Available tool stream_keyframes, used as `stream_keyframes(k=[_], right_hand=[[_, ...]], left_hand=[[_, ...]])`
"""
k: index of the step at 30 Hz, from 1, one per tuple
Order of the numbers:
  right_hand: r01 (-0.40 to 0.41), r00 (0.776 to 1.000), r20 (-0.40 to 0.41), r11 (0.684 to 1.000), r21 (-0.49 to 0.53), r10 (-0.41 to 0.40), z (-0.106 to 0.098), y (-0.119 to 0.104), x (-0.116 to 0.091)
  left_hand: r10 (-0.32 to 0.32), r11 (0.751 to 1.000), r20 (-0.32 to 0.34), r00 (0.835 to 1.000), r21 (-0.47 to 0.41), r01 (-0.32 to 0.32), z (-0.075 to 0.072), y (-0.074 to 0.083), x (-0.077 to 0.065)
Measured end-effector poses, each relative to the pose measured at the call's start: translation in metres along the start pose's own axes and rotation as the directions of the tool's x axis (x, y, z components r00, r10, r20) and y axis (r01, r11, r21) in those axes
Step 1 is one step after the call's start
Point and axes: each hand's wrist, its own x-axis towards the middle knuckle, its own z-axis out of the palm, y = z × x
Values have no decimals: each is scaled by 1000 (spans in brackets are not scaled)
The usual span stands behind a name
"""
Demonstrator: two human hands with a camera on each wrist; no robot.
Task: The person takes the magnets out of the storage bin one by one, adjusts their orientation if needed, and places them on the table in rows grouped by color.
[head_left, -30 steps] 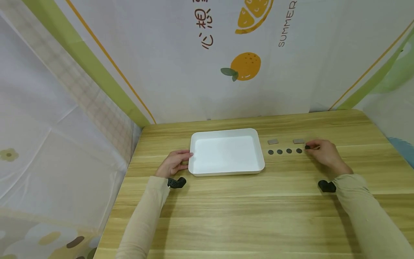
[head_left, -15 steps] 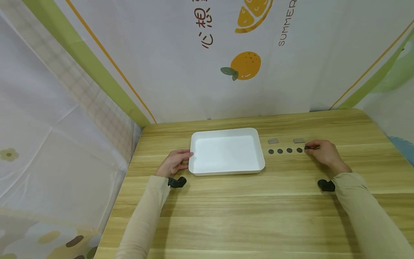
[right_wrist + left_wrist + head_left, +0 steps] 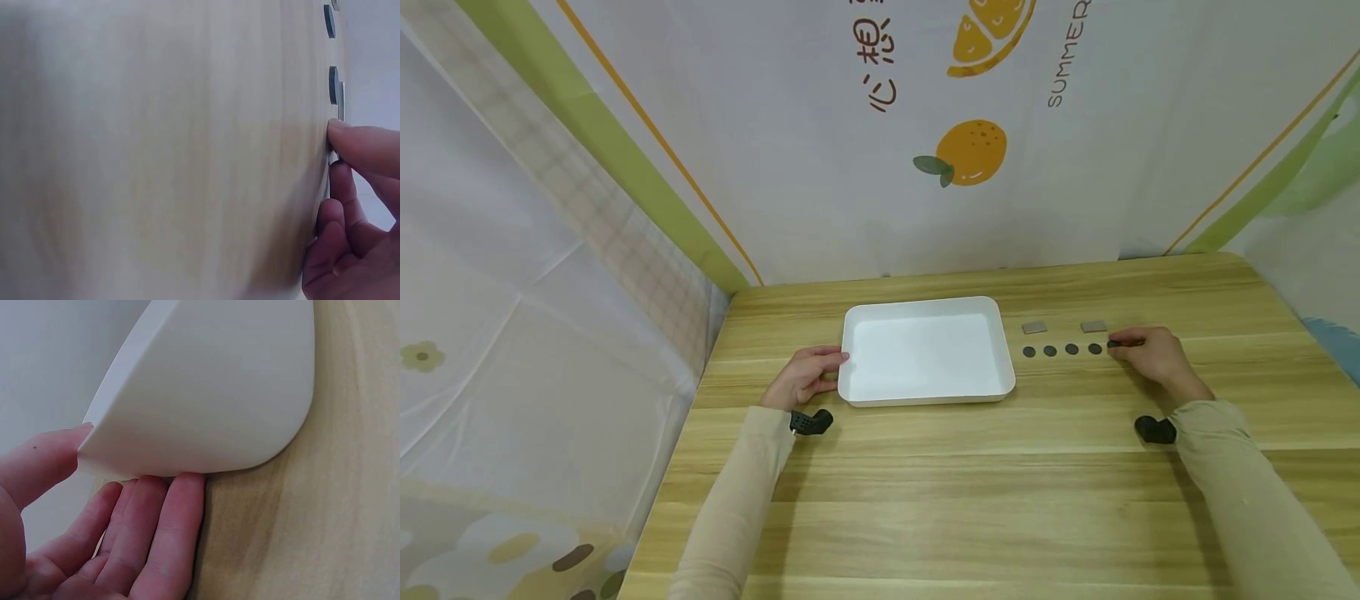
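Note:
A shallow white tray [image 3: 925, 358] lies on the wooden table, with my left hand [image 3: 805, 377] at its left end. In the left wrist view, the thumb [image 3: 47, 453] lies on the rim while the other fingers reach the lower edge of the wall. Farther right, my right hand [image 3: 1156, 357] pinches a small dark round disc [image 3: 1112, 343] down at the tabletop, at the end of a row of several matching discs [image 3: 1072, 350]. In the right wrist view, the hand [image 3: 356, 231] hides that disc; neighbouring discs [image 3: 333, 85] show above it.
Behind the row lie two flat grey rectangular pieces, a left one [image 3: 1033, 327] and a right one [image 3: 1093, 327]. A printed white cloth [image 3: 820, 183] hangs along the table's back edge. Bare wood [image 3: 955, 500] stretches in front of the tray.
The disc in my right hand has tipped from raised to lower and flatter, with the fingertips sinking slightly toward the table. My left hand and the tray hold their place.

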Motion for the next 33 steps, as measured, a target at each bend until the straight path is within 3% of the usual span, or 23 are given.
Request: stream_keyframes(k=[10, 22, 33], right_hand=[[-51, 999, 6, 998, 40, 51, 1, 0, -2], [-48, 999, -6, 997, 62, 49, 2, 6, -5], [-17, 987, -157, 996, 88, 31, 0, 6, -10]], left_hand=[[1, 1000, 3, 1000, 1, -1, 1, 0, 0], [6, 1000, 14, 1000, 21, -6, 1, 0, 1], [13, 998, 17, 1000, 53, -14, 0, 3, -1]])
